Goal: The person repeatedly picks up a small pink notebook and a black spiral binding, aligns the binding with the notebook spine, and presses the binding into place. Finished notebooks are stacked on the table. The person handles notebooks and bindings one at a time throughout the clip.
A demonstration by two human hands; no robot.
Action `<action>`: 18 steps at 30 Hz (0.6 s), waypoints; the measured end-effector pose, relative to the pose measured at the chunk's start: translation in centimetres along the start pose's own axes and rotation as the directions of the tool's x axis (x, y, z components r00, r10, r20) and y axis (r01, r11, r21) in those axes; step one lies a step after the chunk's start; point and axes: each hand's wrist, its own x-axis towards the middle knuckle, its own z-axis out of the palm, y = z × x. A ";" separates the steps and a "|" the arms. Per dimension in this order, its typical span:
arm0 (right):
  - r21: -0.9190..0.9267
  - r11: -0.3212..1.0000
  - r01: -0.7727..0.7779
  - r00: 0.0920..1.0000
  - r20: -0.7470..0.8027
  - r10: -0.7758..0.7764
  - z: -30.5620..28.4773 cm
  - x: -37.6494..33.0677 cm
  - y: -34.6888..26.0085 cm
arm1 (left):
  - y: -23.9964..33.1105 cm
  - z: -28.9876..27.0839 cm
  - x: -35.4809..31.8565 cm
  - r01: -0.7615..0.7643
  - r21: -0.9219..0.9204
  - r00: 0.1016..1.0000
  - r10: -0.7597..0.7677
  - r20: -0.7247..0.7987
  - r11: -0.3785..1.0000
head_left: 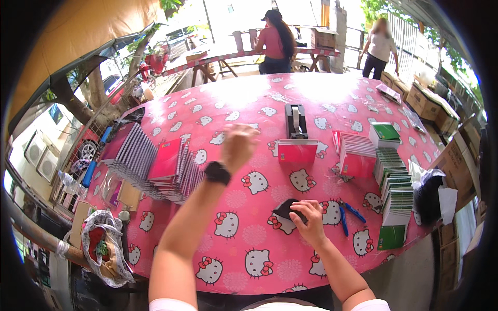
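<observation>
Right now, closest in, the right hand (310, 220) is resting its fingers on a black, flat, soft-looking piece (284, 209), which is lying on the pink tablecloth printed with white cat faces (275, 192); whether the fingers are gripping or only touching it, I cannot tell. Just to the right, a pair of blue-handled pliers (344, 224) is lying with its handles spread, and beyond it a row of green-covered booklets (397, 194) is lining the table's right side. Farther in, spiral-bound, pink-covered notebooks (167, 158) are standing piled on the left. The left hand (239, 147) is hovering over the cloth, blurring, so I cannot tell whether its fingers are pinching anything. The step in hand is seemingly a handling one, each hand working apart. The next move is probably calling for a surer hold on the black piece's edge, and for keeping the left hand clear of the upright, red-pink booklet (297, 152), which is standing before a black tape dispenser (296, 124) and could topple. Farthest off, a person in a pink top (274, 42) is facing away.
</observation>
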 end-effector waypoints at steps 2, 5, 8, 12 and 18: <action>0.054 0.997 -0.052 0.998 -0.014 0.053 -0.7 0.1 0.9 | 4.8 4.3 1.4 -0.170 -0.002 0.985 0.170 0.014 0.985; 0.067 0.998 -0.019 0.999 -0.028 0.021 -1.3 0.2 1.5 | 6.9 9.3 3.0 -0.216 0.027 0.974 0.217 -0.061 0.976; 0.076 0.997 -0.015 0.999 -0.028 0.017 -1.3 0.6 1.8 | 6.8 12.9 4.1 -0.217 0.054 0.968 0.222 -0.119 0.975; 0.108 0.994 0.007 0.998 -0.065 0.000 -1.4 0.6 1.9 | 6.6 12.4 4.3 -0.192 -0.027 0.979 0.189 -0.080 0.981; 0.116 0.980 -0.162 0.966 -0.182 0.182 -3.4 1.4 3.2 | 4.8 6.3 1.7 -0.029 -0.300 0.999 0.040 0.032 0.954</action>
